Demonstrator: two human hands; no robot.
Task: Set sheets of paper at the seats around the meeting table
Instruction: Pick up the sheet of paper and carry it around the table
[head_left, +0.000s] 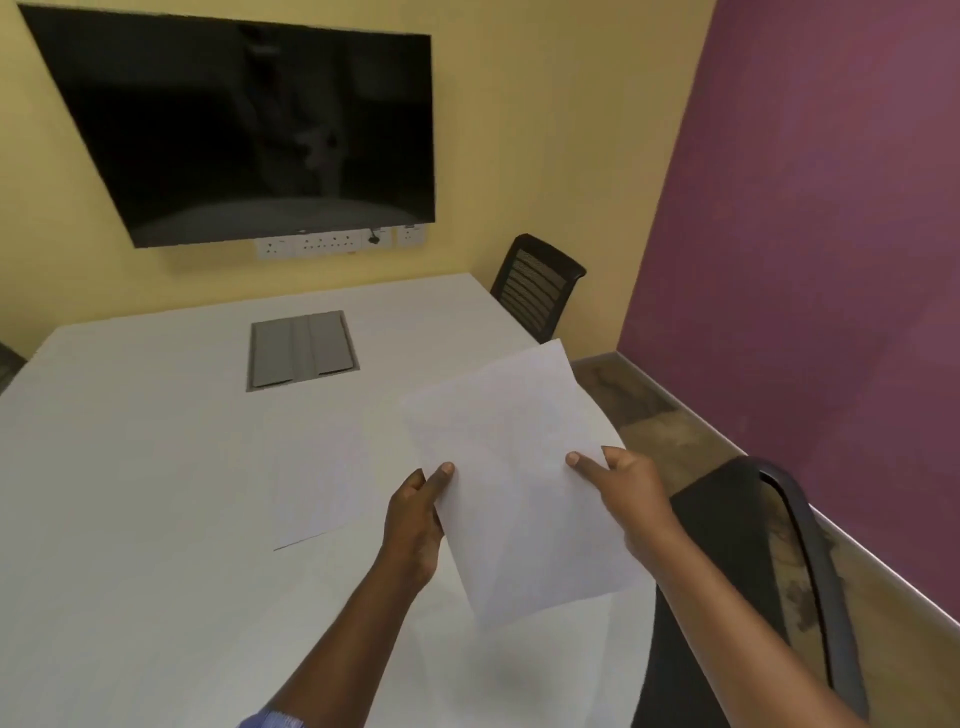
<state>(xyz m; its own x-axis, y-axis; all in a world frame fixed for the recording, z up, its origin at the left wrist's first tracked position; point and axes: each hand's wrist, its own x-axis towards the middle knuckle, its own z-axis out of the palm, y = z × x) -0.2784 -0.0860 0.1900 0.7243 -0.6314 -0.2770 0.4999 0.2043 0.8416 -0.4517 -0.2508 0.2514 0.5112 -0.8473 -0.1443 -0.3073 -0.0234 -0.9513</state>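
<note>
L grip (415, 525) pinches the sheet (514, 467) at its left edge, thumb on top and fingers under. R grip (634, 499) pinches the right edge the same way. Both are grasping it, neither is slack. Can't tell if it's one sheet or a few stacked.

The sheet is in the air, tilted, over the counter (130, 493) by its right-hand curved edge, just in front of the near chair (727, 561). It isn't touching the top as far as I can see.

A 2nd sheet (317, 483) lies flat on the counter to the left of the L grip, apart from the held one, so that place looks served already.

Further out there's a grey hatch (304, 351) set in the counter's middle and a far chair (535, 286) at the right-hand far corner, with no paper in front of it. On the wall are a TV (249, 135) and sockets (311, 244).

Step in hand, prob.: placing a sheet at a seat, either the near chair's spot or carrying on to the far chair.

Next move needs the sheet lowered flat, squared to the counter edge in front of the chosen seat, then both pinches let go. If it's a stack, one must be peeled off first. The paper's light, so it could skid or lift if dropped from height.
</note>
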